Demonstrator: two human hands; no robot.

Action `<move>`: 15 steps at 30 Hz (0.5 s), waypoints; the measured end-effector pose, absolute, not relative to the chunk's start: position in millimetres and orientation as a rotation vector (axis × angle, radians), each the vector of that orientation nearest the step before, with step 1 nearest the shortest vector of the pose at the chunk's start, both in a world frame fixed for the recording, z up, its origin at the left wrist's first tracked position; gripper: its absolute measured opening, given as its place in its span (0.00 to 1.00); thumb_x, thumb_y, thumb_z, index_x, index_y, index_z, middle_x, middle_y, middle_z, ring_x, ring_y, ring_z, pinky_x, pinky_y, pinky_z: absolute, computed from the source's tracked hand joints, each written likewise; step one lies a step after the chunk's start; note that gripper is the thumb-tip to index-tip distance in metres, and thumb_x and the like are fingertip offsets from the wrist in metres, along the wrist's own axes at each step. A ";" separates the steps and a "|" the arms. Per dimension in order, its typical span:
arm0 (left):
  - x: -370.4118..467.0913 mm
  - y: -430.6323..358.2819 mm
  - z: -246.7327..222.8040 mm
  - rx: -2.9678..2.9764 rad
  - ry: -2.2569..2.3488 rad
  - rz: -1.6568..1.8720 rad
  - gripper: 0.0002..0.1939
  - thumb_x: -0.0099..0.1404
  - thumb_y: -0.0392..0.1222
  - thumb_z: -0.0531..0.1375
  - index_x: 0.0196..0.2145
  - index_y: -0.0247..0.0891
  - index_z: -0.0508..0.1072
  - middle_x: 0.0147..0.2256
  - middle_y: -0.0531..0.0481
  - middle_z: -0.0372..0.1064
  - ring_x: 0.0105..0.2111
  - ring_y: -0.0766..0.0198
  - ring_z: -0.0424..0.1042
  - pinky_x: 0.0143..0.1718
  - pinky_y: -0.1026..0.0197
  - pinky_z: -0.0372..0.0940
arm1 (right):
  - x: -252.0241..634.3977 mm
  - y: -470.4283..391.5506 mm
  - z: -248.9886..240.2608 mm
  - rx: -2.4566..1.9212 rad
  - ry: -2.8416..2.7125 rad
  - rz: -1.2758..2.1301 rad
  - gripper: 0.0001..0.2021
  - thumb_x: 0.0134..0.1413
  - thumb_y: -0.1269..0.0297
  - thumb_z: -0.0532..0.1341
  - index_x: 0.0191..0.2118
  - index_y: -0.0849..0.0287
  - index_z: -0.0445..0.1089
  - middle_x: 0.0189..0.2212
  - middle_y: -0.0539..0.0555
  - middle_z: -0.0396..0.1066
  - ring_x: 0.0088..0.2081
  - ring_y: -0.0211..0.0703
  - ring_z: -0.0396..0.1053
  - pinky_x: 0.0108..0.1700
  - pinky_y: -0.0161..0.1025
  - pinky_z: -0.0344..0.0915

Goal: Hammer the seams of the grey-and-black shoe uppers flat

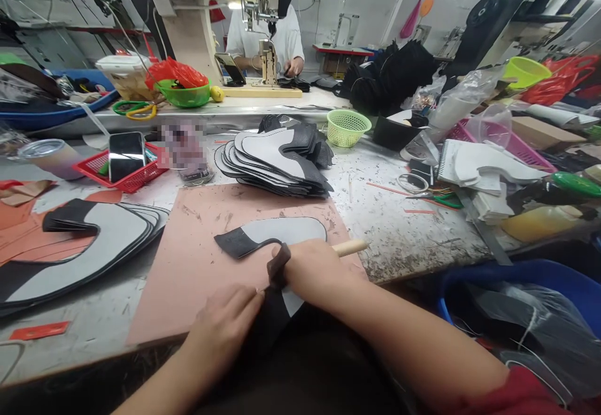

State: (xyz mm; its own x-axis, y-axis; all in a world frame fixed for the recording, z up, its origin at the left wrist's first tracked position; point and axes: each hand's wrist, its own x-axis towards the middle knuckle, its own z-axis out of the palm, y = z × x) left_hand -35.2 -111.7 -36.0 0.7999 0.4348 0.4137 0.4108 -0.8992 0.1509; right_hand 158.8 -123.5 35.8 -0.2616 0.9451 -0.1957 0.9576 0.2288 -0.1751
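Observation:
My right hand (315, 271) is closed around a hammer (278, 266) with a dark head and a pale wooden handle that sticks out to the right. The head is down at the near part of a curved shoe upper piece (286, 230), black with a light grey lining. My left hand (228, 318) rests on the pink board (188, 265), its fingers together and pinching the piece's black near edge beside the hammer head. My right hand and wrist cover part of the piece.
Stacks of similar pieces lie behind the board (277, 158) and at the left (117, 227). A sewing machine (188, 20) stands beyond, with a person (291, 33) at work behind it. Scissors (446, 199), a green basket (348, 128) and a red basket (124, 180) sit around.

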 end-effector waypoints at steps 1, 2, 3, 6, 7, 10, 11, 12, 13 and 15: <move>-38.9 -117.9 -41.3 3.014 0.709 0.715 0.17 0.64 0.28 0.45 0.41 0.35 0.72 0.37 0.42 0.72 0.36 0.57 0.70 0.38 0.57 0.65 | 157.7 -123.4 36.0 1.885 2.443 -0.400 0.08 0.55 0.71 0.52 0.35 0.58 0.68 0.24 0.52 0.72 0.29 0.43 0.72 0.27 0.34 0.57; -42.7 -123.7 -46.3 3.081 0.733 0.720 0.19 0.63 0.27 0.45 0.44 0.35 0.71 0.40 0.42 0.72 0.39 0.55 0.70 0.40 0.55 0.64 | 156.5 -123.3 35.6 1.887 2.460 -0.394 0.08 0.56 0.71 0.52 0.35 0.58 0.67 0.24 0.52 0.72 0.29 0.43 0.72 0.27 0.34 0.58; -46.4 -129.0 -50.3 3.124 0.755 0.718 0.20 0.63 0.27 0.44 0.45 0.36 0.71 0.42 0.41 0.72 0.41 0.54 0.69 0.41 0.54 0.63 | 155.3 -123.1 34.9 1.876 2.473 -0.389 0.07 0.56 0.71 0.52 0.35 0.58 0.67 0.23 0.53 0.72 0.29 0.43 0.72 0.27 0.34 0.58; -55.2 -138.9 -53.9 3.159 0.810 0.706 0.22 0.62 0.26 0.44 0.45 0.37 0.71 0.44 0.42 0.71 0.43 0.54 0.68 0.44 0.53 0.62 | 151.3 -122.4 32.0 1.847 2.441 -0.393 0.07 0.53 0.72 0.53 0.36 0.60 0.67 0.24 0.54 0.72 0.29 0.44 0.72 0.26 0.34 0.57; -56.4 -140.4 -52.3 3.159 0.815 0.711 0.22 0.61 0.26 0.44 0.45 0.37 0.71 0.45 0.43 0.71 0.43 0.54 0.68 0.44 0.53 0.62 | 149.8 -122.4 31.3 1.848 2.436 -0.400 0.08 0.53 0.73 0.53 0.36 0.60 0.68 0.25 0.54 0.72 0.29 0.44 0.71 0.25 0.34 0.57; -50.6 -141.9 -42.4 3.140 0.708 0.851 0.19 0.62 0.26 0.46 0.44 0.36 0.70 0.41 0.42 0.72 0.40 0.55 0.70 0.41 0.54 0.63 | 145.2 -122.3 29.8 1.885 2.507 -0.407 0.09 0.54 0.72 0.51 0.36 0.59 0.68 0.25 0.54 0.72 0.30 0.44 0.71 0.26 0.35 0.56; -44.9 -142.3 -38.5 3.134 0.606 0.906 0.17 0.63 0.27 0.47 0.43 0.35 0.71 0.38 0.43 0.73 0.37 0.56 0.71 0.38 0.56 0.64 | 143.8 -122.0 29.3 1.890 2.526 -0.399 0.09 0.53 0.72 0.52 0.35 0.59 0.68 0.25 0.54 0.72 0.30 0.44 0.71 0.25 0.35 0.55; -37.4 -142.9 -34.7 3.129 0.487 0.937 0.14 0.63 0.28 0.48 0.41 0.35 0.71 0.35 0.44 0.74 0.34 0.57 0.71 0.35 0.58 0.64 | 142.8 -121.3 28.9 1.890 2.535 -0.389 0.08 0.52 0.72 0.53 0.34 0.59 0.68 0.26 0.54 0.72 0.30 0.44 0.71 0.24 0.35 0.54; -28.2 -143.7 -31.1 3.124 0.390 0.942 0.13 0.63 0.29 0.49 0.39 0.34 0.71 0.33 0.45 0.74 0.32 0.59 0.71 0.33 0.59 0.64 | 142.3 -120.3 28.6 1.882 2.549 -0.388 0.07 0.51 0.72 0.53 0.33 0.59 0.68 0.26 0.54 0.72 0.30 0.43 0.71 0.24 0.35 0.54; -6.4 -145.9 -24.7 3.117 0.192 0.889 0.11 0.63 0.29 0.50 0.36 0.33 0.72 0.29 0.47 0.73 0.28 0.61 0.71 0.29 0.61 0.64 | 142.7 -117.0 29.0 1.844 2.571 -0.390 0.06 0.50 0.71 0.55 0.30 0.58 0.69 0.28 0.54 0.73 0.30 0.43 0.71 0.23 0.35 0.52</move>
State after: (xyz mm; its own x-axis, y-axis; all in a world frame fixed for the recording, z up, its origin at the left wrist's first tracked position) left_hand -6.4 -145.9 -24.7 0.8436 0.0844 0.5303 0.1419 -0.9875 -0.0685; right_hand 142.7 -117.0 29.0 -0.3299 0.9382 -0.1044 0.9270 0.3011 -0.2237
